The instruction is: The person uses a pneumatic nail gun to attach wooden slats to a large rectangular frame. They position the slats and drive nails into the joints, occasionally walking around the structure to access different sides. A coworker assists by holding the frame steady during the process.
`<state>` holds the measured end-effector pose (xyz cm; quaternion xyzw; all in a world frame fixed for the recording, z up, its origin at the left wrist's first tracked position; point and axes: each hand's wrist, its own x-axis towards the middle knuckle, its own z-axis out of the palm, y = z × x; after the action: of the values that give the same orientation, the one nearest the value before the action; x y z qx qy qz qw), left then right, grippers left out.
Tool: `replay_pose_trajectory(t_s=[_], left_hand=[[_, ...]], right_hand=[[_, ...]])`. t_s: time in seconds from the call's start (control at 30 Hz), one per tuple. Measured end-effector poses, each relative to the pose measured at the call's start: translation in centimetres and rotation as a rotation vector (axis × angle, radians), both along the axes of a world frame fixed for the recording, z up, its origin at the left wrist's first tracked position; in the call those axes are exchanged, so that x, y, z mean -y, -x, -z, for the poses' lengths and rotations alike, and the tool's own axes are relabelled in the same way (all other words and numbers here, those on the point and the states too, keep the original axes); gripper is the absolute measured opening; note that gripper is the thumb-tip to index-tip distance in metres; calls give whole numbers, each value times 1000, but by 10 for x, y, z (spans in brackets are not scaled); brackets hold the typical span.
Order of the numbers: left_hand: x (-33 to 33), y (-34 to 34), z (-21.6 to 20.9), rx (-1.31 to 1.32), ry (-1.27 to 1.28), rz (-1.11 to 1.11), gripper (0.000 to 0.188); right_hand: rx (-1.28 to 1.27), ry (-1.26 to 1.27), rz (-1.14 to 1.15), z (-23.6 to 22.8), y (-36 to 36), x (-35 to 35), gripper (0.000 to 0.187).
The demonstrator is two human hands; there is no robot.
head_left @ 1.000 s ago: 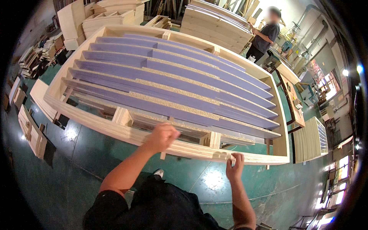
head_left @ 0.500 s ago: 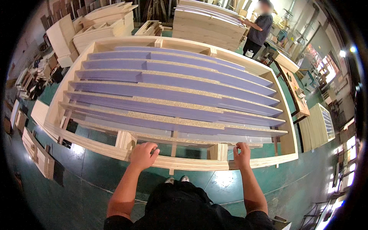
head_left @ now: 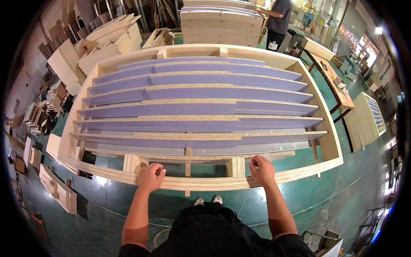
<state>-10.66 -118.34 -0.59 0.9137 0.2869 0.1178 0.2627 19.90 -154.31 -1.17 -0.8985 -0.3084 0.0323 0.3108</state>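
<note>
A long wooden frame (head_left: 205, 182) lies before me, holding several upright boards (head_left: 192, 124) with purple-blue faces and rough chipboard edges. My left hand (head_left: 150, 176) is over the front rail, just right of a short wooden block (head_left: 135, 162), with its fingers curled in and the thumb close to them. My right hand (head_left: 262, 171) is over the same rail, right of a second block (head_left: 236, 166), its fingers also drawn together. What either hand holds is hidden or too thin to make out.
Stacked wooden panels (head_left: 220, 28) stand behind the frame, with a person (head_left: 278, 23) beside them. A workbench (head_left: 327, 79) and a panel stack (head_left: 364, 122) are on the right. Pale box-like pieces (head_left: 64, 64) stand at the far left; planks (head_left: 58, 188) lie on the floor at left.
My view has shifted, so the far stacks and person sit higher in it. Both hands appear slightly farther left along the front rail, with fingers still curled.
</note>
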Motion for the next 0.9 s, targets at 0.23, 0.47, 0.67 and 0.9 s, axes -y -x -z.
replay_pose_trajectory(t_s=[0.23, 0.47, 0.67, 0.9], left_hand=[[4, 2, 3, 23, -22, -51, 23], [6, 0, 2, 69, -5, -72, 24], [2, 3, 3, 98, 9, -69, 26], [1, 8, 4, 115, -11, -61, 26]], right_hand=[[-50, 84, 0, -8, 1, -2, 20], [-65, 132, 23, -11, 1, -3, 22], [-82, 140, 35, -6, 1, -3, 24], [-7, 134, 45, 8, -3, -2, 21]])
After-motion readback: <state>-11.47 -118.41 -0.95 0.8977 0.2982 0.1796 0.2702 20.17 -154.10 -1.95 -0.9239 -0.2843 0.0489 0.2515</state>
